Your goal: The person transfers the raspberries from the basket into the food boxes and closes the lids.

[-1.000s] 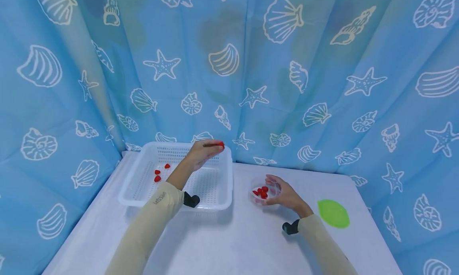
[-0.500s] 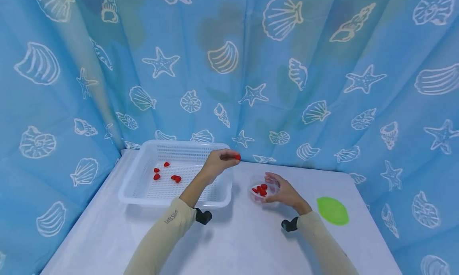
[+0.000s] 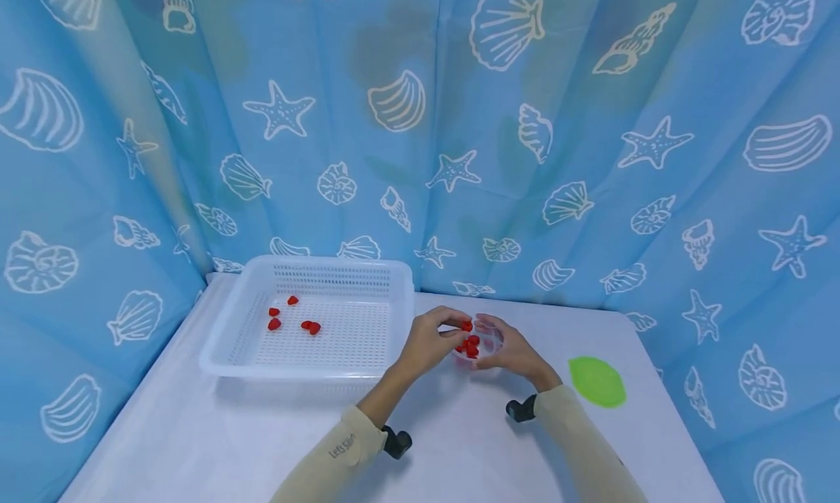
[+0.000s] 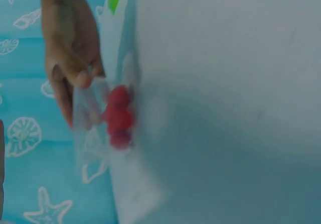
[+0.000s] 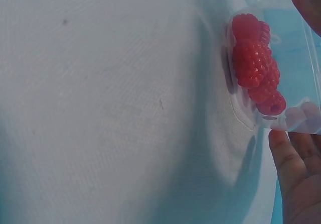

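In the head view my left hand is over the clear plastic container, pinching a red raspberry at its left side. My right hand grips the container from the right, fingers and thumb curled round its wall. Several raspberries lie clustered on its bottom, seen through the clear side in the right wrist view. The left wrist view also has the right hand on the container, with the berries blurred. The held raspberry cannot be made out in the wrist views.
A white perforated basket stands to the left on the white-covered table, with several raspberries scattered in it. A green leaf-shaped flat piece lies right of the right hand. A blue shell-patterned curtain hangs behind.
My left hand has carried the raspberry rightward from above the basket to the container, uncovering berries in the basket. My right hand has kept its grip on the container.
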Tool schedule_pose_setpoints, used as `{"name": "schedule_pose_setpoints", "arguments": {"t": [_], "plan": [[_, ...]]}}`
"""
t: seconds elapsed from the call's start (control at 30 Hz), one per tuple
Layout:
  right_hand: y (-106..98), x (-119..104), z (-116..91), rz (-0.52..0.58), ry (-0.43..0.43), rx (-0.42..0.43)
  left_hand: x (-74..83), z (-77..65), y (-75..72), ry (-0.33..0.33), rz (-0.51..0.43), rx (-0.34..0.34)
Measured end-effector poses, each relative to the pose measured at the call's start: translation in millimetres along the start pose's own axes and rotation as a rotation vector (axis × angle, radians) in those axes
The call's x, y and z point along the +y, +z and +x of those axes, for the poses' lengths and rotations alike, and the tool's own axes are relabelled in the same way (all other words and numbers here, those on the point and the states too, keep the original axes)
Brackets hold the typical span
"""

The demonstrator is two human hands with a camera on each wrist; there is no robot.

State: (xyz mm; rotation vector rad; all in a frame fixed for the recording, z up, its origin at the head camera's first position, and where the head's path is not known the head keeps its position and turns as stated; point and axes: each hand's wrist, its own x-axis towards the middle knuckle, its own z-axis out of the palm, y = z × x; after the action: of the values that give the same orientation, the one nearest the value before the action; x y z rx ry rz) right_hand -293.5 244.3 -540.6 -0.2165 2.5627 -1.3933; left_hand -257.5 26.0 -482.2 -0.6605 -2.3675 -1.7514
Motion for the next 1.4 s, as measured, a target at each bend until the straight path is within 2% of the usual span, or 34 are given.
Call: {"name": "schedule_pose_setpoints", "arguments": {"t": [0.1, 0.3, 0.4, 0.53, 0.7, 0.77, 0.83, 1.0, 1.1, 1.2, 1.4], "plan": [[0, 1, 0, -0.014, -0.004, -0.005, -5.3, -4.0, 11.1, -0.017, -0.010, 0.040], [2, -2, -2, -0.071, 0.049, 0.035, -15.3, -8.3, 32.3, 0.044, 0.051, 0.078], [2, -2, -2, -0.074, 0.055, 0.037, -24.2, -8.5, 40.6, 0.048, 0.091, 0.073], [4, -1, -3, -0.062, 0.028, 0.017, -37.5, -8.5, 44.9, 0.017, 0.117, 0.052], [4, 0, -6, -0.026, -0.009, -0.003, -48.3, -5.7, 43.0, -0.058, 0.088, 0.046], [3, 1, -6, -0.030, -0.016, -0.008, -48.7, -3.3, 42.0, -0.077, 0.084, 0.029], [0, 1, -4, -0.040, -0.020, -0.010, -46.9, 0.4, 41.5, -0.072, 0.119, -0.001], [-5, -4, 0, -0.039, -0.040, -0.006, -40.8, 13.2, 39.4, -0.038, 0.295, -0.089], [-6, -4, 0, -0.021, -0.034, -0.022, -40.4, 16.1, 39.6, -0.045, 0.366, -0.150], [-5, -2, -1, -0.018, -0.021, -0.039, -42.4, 15.3, 41.0, -0.067, 0.383, -0.195], [-2, -1, -3, -0.012, -0.025, -0.017, -43.5, 13.6, 43.9, -0.093, 0.383, -0.204]]}}
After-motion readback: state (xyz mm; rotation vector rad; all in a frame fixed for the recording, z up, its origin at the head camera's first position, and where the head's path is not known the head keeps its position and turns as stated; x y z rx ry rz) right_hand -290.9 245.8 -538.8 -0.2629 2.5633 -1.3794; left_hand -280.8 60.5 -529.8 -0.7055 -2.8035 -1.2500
